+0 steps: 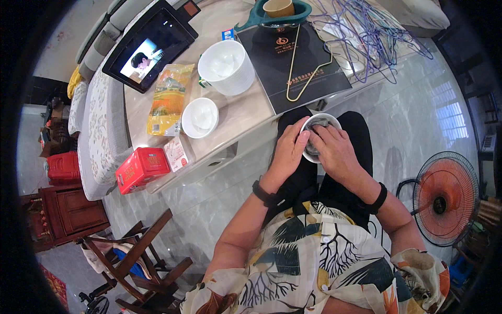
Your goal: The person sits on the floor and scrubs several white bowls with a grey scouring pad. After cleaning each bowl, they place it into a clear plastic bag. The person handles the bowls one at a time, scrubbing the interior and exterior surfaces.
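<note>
A white bowl is held over my lap, its opening turned up towards me. My left hand grips the bowl's left side, with the thumb over the rim. Inside it, the fingers of my right hand press on a grey cloth against the inner wall. The fingers hide part of the cloth and the bowl's bottom. On the table to the left, another white bowl stands alone, beside a tall stack of white bowls.
The marble-look table carries a tablet, a yellow packet, a red tin and a black box with a yellow hanger. Tangled hangers lie far right. A fan stands right; a wooden chair, left.
</note>
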A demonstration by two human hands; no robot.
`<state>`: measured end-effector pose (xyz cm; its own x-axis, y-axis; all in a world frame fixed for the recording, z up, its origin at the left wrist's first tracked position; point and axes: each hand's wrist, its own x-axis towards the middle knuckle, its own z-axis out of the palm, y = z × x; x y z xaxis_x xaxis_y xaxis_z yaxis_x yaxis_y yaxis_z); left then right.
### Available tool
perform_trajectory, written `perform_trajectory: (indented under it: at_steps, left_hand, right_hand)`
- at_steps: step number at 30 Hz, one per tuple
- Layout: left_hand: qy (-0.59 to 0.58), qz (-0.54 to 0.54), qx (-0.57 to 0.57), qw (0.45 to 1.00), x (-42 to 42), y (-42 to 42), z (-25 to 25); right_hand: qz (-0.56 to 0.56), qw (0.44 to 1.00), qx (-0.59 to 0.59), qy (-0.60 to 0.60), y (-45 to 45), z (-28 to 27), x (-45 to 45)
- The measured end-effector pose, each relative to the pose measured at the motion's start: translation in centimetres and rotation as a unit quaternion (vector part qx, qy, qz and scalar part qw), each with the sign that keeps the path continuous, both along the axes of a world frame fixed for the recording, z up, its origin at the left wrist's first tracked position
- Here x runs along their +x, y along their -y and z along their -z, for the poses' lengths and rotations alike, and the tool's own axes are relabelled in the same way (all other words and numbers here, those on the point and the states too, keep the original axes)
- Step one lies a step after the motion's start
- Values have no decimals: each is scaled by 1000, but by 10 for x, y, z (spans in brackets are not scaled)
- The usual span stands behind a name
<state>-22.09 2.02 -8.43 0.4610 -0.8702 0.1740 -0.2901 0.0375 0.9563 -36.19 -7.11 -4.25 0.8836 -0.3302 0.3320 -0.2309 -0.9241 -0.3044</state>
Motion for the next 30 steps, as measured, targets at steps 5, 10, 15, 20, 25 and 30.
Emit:
perform_trajectory:
  at_steps: [5, 10, 15, 20, 25, 30]
  left_hand:
    - [6, -16, 10, 1000, -4, -2, -3]
    - [8, -15, 13, 1000, -4, -2, 0]
    - [9, -15, 4, 1000, -4, -2, -1]
    - [-45, -26, -4, 999, -2, -1, 9]
    - [-285, 5, 84, 955, 8, -7, 9]
    - [-523, 13, 38, 852, 10, -13, -4]
  right_hand:
    - [33, 992, 98, -73, -6, -8, -4]
    - [-3, 974, 222, -37, -9, -3, -10]
    - [-46, 963, 262, -35, 2, -5, -14]
    - [-26, 897, 441, -25, 15, -14, -30]
    - [65, 728, 639, 241, 13, -33, -54]
    - [124, 753, 493, 418, 13, -43, -85]
